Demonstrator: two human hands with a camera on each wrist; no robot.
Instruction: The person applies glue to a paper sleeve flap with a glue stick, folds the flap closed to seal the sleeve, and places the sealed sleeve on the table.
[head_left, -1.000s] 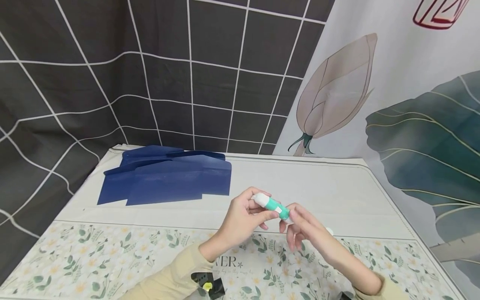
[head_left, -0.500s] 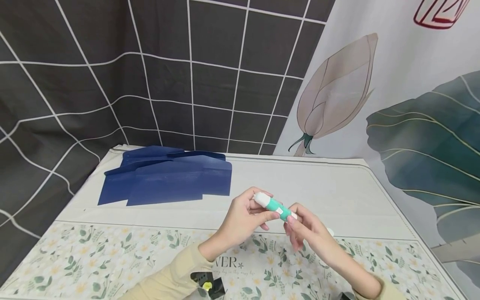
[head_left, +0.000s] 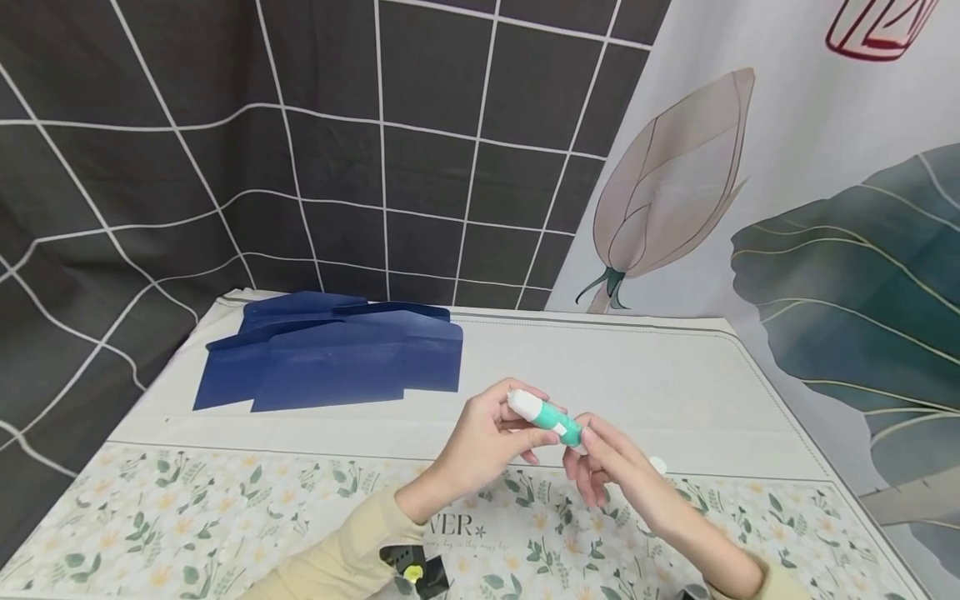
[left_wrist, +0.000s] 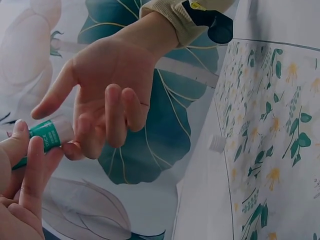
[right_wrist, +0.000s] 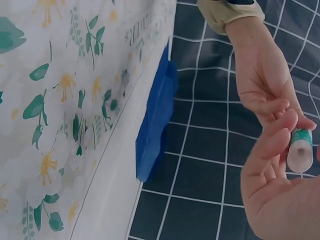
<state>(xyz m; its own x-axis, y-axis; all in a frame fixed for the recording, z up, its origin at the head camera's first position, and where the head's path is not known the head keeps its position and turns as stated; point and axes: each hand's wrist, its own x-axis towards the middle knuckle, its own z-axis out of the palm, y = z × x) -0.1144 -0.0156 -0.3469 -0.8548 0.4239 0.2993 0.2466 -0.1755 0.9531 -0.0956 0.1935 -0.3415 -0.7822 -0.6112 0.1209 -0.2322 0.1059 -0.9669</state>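
Left hand [head_left: 480, 433] pinches a green-and-white tube [head_left: 552, 415] above the middle of the counter [head_left: 615, 367]; the right hand [head_left: 611, 458] is at its lower end, gripping or not I can't tell. Blue sheets [head_left: 330, 358] overlap near the far left corner.

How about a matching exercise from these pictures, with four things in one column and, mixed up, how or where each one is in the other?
1. tube
2. paper sheets
3. cap
4. left sleeve

A. small and white, on the table
B. pale yellow
C. dark blue, overlapping
D. green and white, gripped by the left hand

Pairs: 1-D, 2-C, 3-A, 4-B
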